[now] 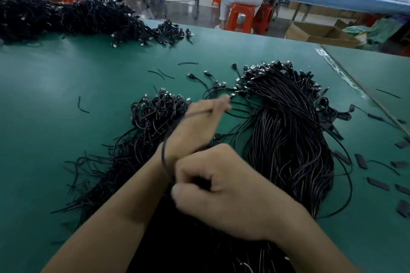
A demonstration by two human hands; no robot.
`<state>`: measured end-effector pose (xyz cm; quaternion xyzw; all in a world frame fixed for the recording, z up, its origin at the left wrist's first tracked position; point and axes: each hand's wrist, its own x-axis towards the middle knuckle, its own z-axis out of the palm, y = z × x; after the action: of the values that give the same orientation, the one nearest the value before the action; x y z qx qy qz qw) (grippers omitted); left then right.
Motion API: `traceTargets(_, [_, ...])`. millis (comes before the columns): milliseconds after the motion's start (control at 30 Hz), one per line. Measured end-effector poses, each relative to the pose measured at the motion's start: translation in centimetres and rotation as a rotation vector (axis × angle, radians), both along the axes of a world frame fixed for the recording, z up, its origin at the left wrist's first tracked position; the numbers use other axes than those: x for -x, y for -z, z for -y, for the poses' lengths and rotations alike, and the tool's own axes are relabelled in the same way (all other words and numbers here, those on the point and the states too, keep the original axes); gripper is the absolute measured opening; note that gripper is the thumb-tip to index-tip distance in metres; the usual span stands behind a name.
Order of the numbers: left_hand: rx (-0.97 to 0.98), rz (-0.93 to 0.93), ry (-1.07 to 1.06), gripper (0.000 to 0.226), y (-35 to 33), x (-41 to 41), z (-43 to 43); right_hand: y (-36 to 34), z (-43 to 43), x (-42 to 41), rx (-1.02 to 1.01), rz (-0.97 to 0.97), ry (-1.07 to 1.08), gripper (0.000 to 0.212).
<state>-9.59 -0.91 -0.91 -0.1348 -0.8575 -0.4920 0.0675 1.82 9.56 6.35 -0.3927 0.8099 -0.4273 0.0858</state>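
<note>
- The person works with 1 thin black cable (163, 157). It is up off the table, held between the 2 hands in the middle of the view.
- The left hand (199, 124) is stretched out in front. Its fingertips pinch the cable, though the hand is blurry.
- From there the cable runs back over the hand and bends round the left wrist. I think the hand works like a peg, so the cable turns into a neat loop.
- The right hand (224, 193) is nearer. It is curled into a fist round the other part of the cable. I think it pulls the cable tight so the loop does not slip.
- The cable is thin, black and bendy. Its plug is hidden, so I cannot tell which end is where.
- On the green table (55, 117), just right of the hands, lies a long bundle (288, 139) of straight cables with plugs at the far end. It is close, I guess, so the next one is easy to grab.
- Just left of the hands sits a coiled pile (159, 115) of small looped cables. Finished ones likely go there.
- Small black strips (360, 160) lie at the right, maybe for tying loops.
- A far pile (66, 17) fills the back left.
</note>
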Motion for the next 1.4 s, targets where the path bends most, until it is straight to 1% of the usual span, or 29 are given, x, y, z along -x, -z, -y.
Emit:
traceTargets(67, [-0.342, -0.035, -0.177, 0.064, -1.1, -0.1, 0.9, 0.3, -1.5, 0.8, -0.117, -0.02, 0.207, 0.031])
traceTargets(100, [-0.46, -0.09, -0.266, 0.068, -1.8, -0.2, 1.5, 0.7, -2.6, 1.3, -0.196, -0.028, 0.311, 0.035])
traceTargets(167, [-0.576, -0.24, -0.382, 0.069, -3.2, -0.4, 2.5, 1.1, -4.6, 2.1, -0.373, 0.015, 0.477, 0.037])
traceTargets(233, [-0.591, -0.359, -0.36, 0.057, -3.9, -0.7, 3.1, 1.3, -6.2, 2.9, -0.568, 0.066, 0.574, 0.036])
traceTargets(300, [-0.519, -0.367, -0.255, 0.043, -4.2, -1.1, 2.6, 1.5, -7.1, 3.6, -0.698, 0.035, 0.599, 0.02])
traceTargets(333, [-0.455, -0.355, -0.173, 0.039, -4.2, -1.3, 2.2, 1.4, -7.2, 3.6, -0.712, 0.027, 0.576, 0.031])
traceTargets(367, [-0.34, -0.381, -0.107, 0.034, -4.1, -1.5, 1.7, 1.3, -7.0, 3.6, -0.664, 0.039, 0.52, 0.056])
traceTargets(400, [-0.193, -0.425, -0.076, 0.03, -4.0, -1.7, 1.2, 1.0, -6.6, 3.4, -0.544, 0.084, 0.464, 0.078])
traceTargets(433, [-0.057, -0.455, -0.062, 0.028, -3.7, -1.8, 0.7, 0.7, -6.0, 3.2, -0.402, 0.134, 0.416, 0.091])
traceTargets(467, [0.037, -0.449, -0.064, 0.026, -3.4, -1.8, 0.3, 0.5, -5.5, 3.0, -0.276, 0.186, 0.373, 0.096])
traceTargets(500, [0.112, -0.455, -0.07, 0.023, -3.3, -1.8, 0.1, 0.4, -5.0, 2.9, -0.192, 0.231, 0.35, 0.099])
traceTargets(567, [0.295, -0.54, -0.081, 0.017, -2.9, -1.8, 0.0, 0.4, -4.7, 2.8, -0.079, 0.339, 0.359, 0.109])
traceTargets(600, [0.402, -0.574, -0.086, 0.017, -2.7, -1.7, 0.1, 0.4, -4.8, 2.8, -0.041, 0.408, 0.362, 0.115])
traceTargets(667, [0.567, -0.592, -0.093, 0.03, -2.3, -1.6, 0.4, 0.2, -5.1, 2.6, -0.018, 0.555, 0.283, 0.124])
traceTargets(700, [0.626, -0.581, -0.092, 0.038, -2.1, -1.5, 0.6, 0.0, -5.1, 2.5, -0.024, 0.602, 0.237, 0.123])
traceTargets(733, [0.667, -0.571, -0.088, 0.044, -2.0, -1.4, 0.8, 0.0, -5.2, 2.4, -0.014, 0.623, 0.232, 0.118])
traceTargets(767, [0.696, -0.559, -0.079, 0.049, -1.8, -1.4, 0.9, 0.0, -5.3, 2.5, 0.018, 0.638, 0.281, 0.112])
traceTargets(867, [0.737, -0.516, -0.046, 0.054, -1.2, -1.4, 1.3, 0.5, -5.6, 3.6, 0.156, 0.625, 0.585, 0.105])
traceTargets(900, [0.761, -0.507, -0.041, 0.052, -1.0, -1.3, 1.5, 0.8, -5.7, 3.9, 0.136, 0.569, 0.687, 0.104])
traceTargets(933, [0.793, -0.503, -0.042, 0.05, -0.7, -1.2, 1.7, 1.1, -5.7, 4.1, 0.023, 0.456, 0.782, 0.105])
traceTargets(1000, [0.848, -0.488, -0.045, 0.051, -0.3, -1.1, 2.0, 1.9, -6.1, 4.1, -0.368, 0.104, 0.923, 0.103])
traceTargets(1033, [0.87, -0.47, -0.039, 0.051, -0.2, -1.1, 2.1, 2.3, -6.1, 4.0, -0.559, -0.065, 0.942, 0.101])
traceTargets(1067, [0.888, -0.454, -0.028, 0.05, -0.2, -1.1, 2.0, 2.7, -6.1, 4.0, -0.681, -0.171, 0.918, 0.097])
traceTargets(1100, [0.902, -0.445, -0.017, 0.051, -0.2, -1.1, 1.9, 3.0, -5.9, 4.1, -0.749, -0.215, 0.871, 0.093])
traceTargets(1167, [0.922, -0.449, 0.009, 0.057, -0.4, -1.2, 1.4, 3.6, -5.3, 4.1, -0.818, -0.224, 0.785, 0.092])
traceTargets(1267, [0.954, -0.463, 0.025, 0.072, -0.9, -1.4, 0.3, 3.7, -4.2, 4.1, -0.837, -0.251, 0.748, 0.097])
traceTargets(1300, [0.954, -0.476, 0.027, 0.074, -1.1, -1.4, 0.1, 3.7, -3.9, 4.1, -0.818, -0.252, 0.734, 0.095])
traceTargets(1333, [0.942, -0.489, 0.031, 0.075, -1.3, -1.5, -0.1, 3.7, -3.5, 4.1, -0.743, -0.218, 0.709, 0.088])
traceTargets(1400, [0.861, -0.507, 0.064, 0.076, -1.8, -1.6, -0.4, 3.6, -3.0, 4.2, -0.457, -0.074, 0.655, 0.062])
